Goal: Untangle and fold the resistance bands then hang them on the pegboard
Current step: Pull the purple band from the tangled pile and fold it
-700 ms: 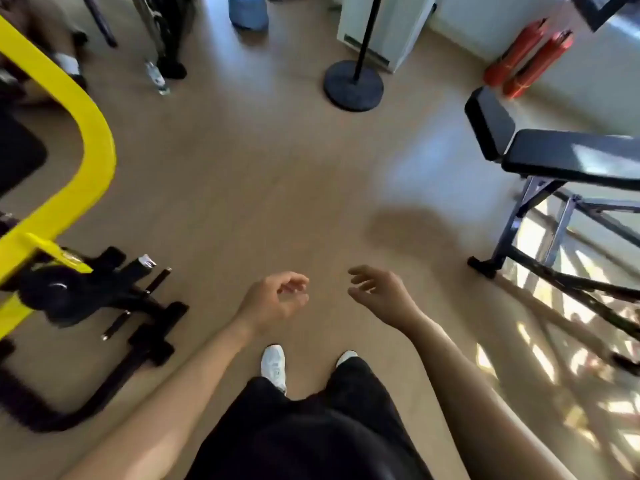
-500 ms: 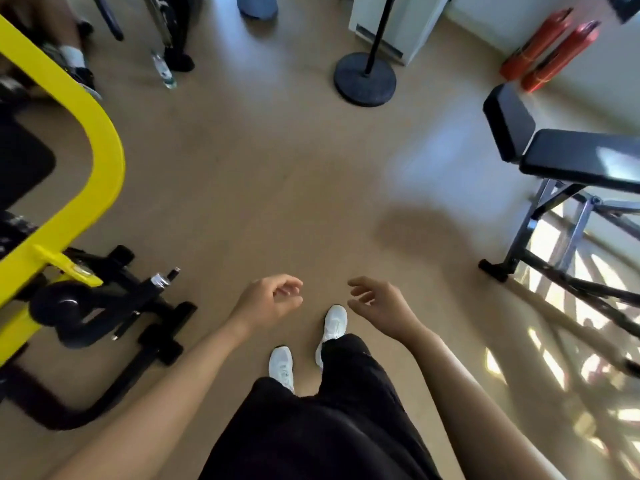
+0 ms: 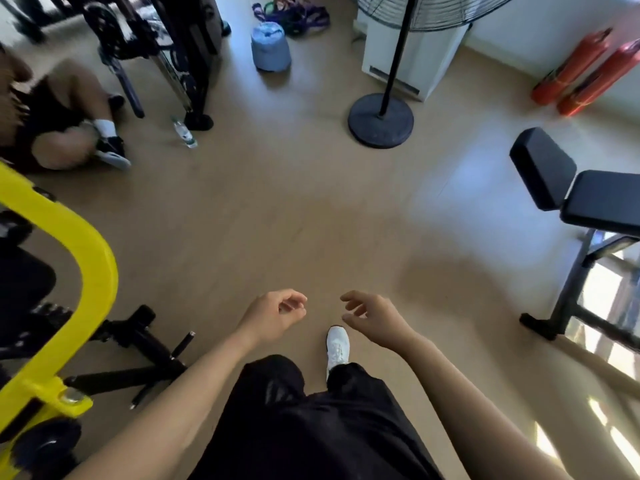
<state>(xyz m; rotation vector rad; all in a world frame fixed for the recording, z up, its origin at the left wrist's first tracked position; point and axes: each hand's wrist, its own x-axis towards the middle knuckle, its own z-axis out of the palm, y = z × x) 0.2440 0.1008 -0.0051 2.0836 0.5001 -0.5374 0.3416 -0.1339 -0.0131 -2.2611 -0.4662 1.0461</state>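
Hands loosely curled, both empty: your left hand (image 3: pixel 273 315), your right hand (image 3: pixel 375 318). Resistance bands (image 3: pixel 298 13) lie heaped on floor (image 3: pixel 277 220) far ahead, behind blue bag (image 3: pixel 270 46); fan base (image 3: pixel 381 121) stands right of the way there.

on my feed the left hand (image 3: pixel 273 315) and right hand (image 3: pixel 375 320) hang empty, fingers loosely curled, over the tan floor (image 3: pixel 277 220). a purple-green tangle of bands (image 3: pixel 294 12) lies far off, beside a blue bag (image 3: pixel 270 46). black bench (image 3: pixel 588 199) right, yellow frame (image 3: pixel 86 271) left.
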